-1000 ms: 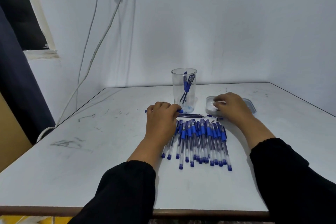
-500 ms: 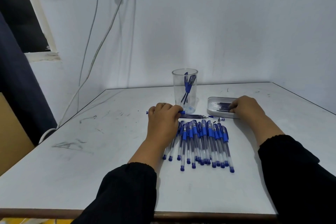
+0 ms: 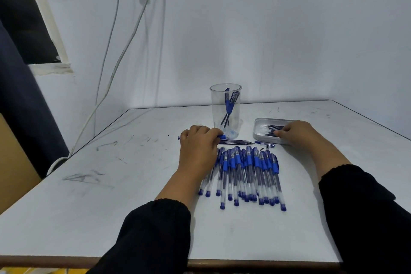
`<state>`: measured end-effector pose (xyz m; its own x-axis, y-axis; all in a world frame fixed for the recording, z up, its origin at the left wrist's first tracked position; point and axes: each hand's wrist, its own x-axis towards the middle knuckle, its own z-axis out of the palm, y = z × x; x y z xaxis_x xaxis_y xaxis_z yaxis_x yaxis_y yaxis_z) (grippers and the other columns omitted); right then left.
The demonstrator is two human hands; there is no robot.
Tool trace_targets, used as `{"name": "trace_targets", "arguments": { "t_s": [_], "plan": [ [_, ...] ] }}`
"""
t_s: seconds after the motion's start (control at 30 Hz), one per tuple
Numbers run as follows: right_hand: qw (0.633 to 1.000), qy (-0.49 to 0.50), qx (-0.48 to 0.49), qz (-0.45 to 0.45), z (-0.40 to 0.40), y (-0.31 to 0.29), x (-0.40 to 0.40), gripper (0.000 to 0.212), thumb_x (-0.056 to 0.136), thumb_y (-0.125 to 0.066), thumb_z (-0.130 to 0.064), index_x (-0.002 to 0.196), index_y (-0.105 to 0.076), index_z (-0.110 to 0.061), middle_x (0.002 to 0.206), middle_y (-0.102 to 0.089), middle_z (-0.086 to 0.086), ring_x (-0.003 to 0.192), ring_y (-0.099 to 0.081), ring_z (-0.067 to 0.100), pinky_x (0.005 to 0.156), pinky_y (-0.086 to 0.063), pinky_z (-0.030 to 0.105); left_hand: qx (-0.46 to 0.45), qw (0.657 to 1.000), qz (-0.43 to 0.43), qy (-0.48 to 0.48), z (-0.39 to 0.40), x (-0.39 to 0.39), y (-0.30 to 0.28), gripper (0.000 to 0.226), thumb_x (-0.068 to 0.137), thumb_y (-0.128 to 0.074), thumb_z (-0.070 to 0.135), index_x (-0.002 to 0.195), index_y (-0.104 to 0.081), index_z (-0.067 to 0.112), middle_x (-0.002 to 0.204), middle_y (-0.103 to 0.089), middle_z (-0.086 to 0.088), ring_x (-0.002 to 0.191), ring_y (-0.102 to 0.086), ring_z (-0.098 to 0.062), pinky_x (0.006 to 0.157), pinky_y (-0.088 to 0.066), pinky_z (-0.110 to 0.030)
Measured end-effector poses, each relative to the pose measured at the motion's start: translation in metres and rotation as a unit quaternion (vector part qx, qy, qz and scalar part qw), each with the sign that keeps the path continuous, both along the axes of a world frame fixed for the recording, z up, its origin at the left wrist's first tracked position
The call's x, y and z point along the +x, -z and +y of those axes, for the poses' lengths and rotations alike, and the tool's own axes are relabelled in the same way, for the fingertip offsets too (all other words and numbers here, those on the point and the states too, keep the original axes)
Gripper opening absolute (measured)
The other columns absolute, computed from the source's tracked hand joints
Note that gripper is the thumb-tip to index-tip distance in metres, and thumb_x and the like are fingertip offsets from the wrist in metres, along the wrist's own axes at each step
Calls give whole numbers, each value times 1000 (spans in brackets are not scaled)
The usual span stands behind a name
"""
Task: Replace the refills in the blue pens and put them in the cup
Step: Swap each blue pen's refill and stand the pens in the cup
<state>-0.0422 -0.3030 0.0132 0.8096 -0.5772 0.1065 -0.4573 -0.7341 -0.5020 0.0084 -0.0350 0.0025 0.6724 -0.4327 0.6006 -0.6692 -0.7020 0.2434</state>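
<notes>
Several blue pens lie side by side on the white table, caps toward the wall. My left hand rests at their left end, fingers curled round a blue pen barrel lying crosswise. Loose dark refills lie just beyond the pens. A clear plastic cup behind them holds a few blue pens. My right hand reaches into a shallow white tray of refills, fingertips on them.
A small blue pen tip and cap piece lie between the pens and the tray. White cables hang down the wall at the left. The table's front edge is near my sleeves.
My right hand has slid right off the tray's middle, uncovering the refills, and now touches them from the right side. My left hand has stayed on the pen barrel.
</notes>
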Motion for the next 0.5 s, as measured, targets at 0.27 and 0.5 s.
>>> {"name": "trace_targets", "arguments": {
  "t_s": [0.27, 0.5],
  "plan": [
    [1000, -12, 21, -16, 3, -2, -3, 29, 89, -63, -43, 70, -61, -21, 80, -62, 2, 87, -57, 24, 89, -46, 41, -5, 1000, -5, 2, 0, 1, 1, 25, 97, -45, 27, 118, -60, 30, 117, -61, 9, 115, -43, -15, 98, -20, -32],
    [993, -19, 2, -115, 15, -12, -10, 11, 90, -63, -37, 84, -63, -28, 95, -64, -1, 93, -55, 21, 76, -39, 33, -6, 1000, -8, 3, 0, 1, 1, 25, 98, -46, 26, 118, -60, 30, 117, -61, 8, 114, -43, -16, 98, -21, -32]
  ]
}}
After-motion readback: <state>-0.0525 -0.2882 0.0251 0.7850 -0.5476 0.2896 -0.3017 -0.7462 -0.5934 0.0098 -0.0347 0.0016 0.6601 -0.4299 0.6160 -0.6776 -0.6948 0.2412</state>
